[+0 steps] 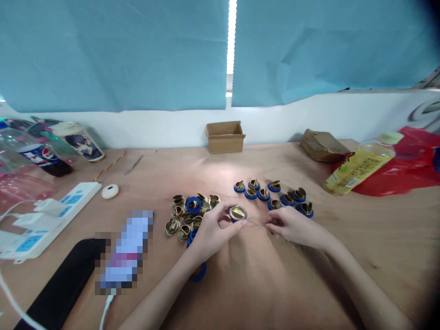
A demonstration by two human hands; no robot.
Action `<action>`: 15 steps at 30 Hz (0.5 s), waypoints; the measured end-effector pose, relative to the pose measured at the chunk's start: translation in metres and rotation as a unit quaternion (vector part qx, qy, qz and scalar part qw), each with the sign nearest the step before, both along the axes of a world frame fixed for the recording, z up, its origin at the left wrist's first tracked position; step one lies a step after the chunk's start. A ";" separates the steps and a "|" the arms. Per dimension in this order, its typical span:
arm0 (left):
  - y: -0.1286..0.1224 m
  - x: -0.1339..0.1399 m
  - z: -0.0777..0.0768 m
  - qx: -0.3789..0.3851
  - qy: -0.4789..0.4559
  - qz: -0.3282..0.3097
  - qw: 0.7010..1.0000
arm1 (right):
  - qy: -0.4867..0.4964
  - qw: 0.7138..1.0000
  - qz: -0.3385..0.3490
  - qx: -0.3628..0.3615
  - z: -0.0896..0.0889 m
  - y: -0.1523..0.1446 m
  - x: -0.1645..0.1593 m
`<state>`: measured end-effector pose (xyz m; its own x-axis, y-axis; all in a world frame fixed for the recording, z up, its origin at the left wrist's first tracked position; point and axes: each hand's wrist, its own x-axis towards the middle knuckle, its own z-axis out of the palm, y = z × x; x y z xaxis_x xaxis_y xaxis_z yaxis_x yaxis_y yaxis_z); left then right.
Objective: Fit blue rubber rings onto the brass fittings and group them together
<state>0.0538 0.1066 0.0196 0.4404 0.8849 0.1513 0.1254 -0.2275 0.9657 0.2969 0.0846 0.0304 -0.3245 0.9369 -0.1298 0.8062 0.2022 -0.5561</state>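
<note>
My left hand [216, 225] is closed around the edge of a round brass cap with a blue ring [238, 213], its bright inner side facing up. To the right, the fingers of my right hand [287, 224] pinch a thin wire-like piece [256, 224] that points toward the cap; its exact kind is too small to tell. Several brass caps without rings [184, 232] lie in a cluster left of my left hand. Loose blue rings [197, 272] are partly hidden under my left forearm. Beyond my right hand sit several brass caps in blue rings [275, 185].
A small open cardboard box [225, 144] stands by the back wall. On the left are a phone [127, 252], a black pouch [63, 286], a power strip [80, 195] and bottles [44, 158]. A yellow-labelled bottle [359, 167] leans on a red bag [405, 169] at right.
</note>
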 end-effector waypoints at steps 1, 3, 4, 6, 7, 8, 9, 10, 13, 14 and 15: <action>0.000 0.000 0.000 0.001 -0.001 0.002 1.000 | 0.010 1.000 -0.002 0.006 0.001 0.000 -0.001; 0.000 -0.001 0.001 0.006 0.003 0.005 1.000 | 0.021 0.999 -0.027 0.014 0.004 0.001 0.001; 0.000 -0.001 0.001 0.008 0.006 0.006 1.000 | 0.021 0.999 -0.044 0.016 0.005 0.001 0.002; 0.000 -0.001 0.002 0.010 0.010 0.008 1.000 | 0.015 0.998 -0.067 0.011 0.004 0.002 0.004; 0.000 -0.001 0.002 0.010 0.010 0.008 1.000 | 0.008 0.997 -0.073 0.007 0.003 0.002 0.004; -0.001 -0.001 0.002 0.009 0.010 0.011 1.000 | 0.001 0.997 -0.076 0.005 0.001 0.001 0.003; -0.001 -0.001 0.002 0.009 0.009 0.014 1.000 | -0.007 0.997 -0.078 0.005 -0.002 0.001 0.002; -0.001 0.000 0.002 0.008 0.008 0.016 1.000 | -0.016 0.996 -0.082 0.010 -0.006 0.001 0.000; -0.001 0.000 0.002 0.007 0.005 0.016 1.000 | -0.048 0.992 -0.105 0.042 -0.018 0.000 -0.006; -0.001 0.000 0.003 0.007 0.005 0.015 1.000 | -0.056 0.991 -0.111 0.050 -0.021 0.000 -0.008; -0.001 0.000 0.003 0.008 0.005 0.014 1.000 | -0.062 0.990 -0.116 0.055 -0.024 0.000 -0.009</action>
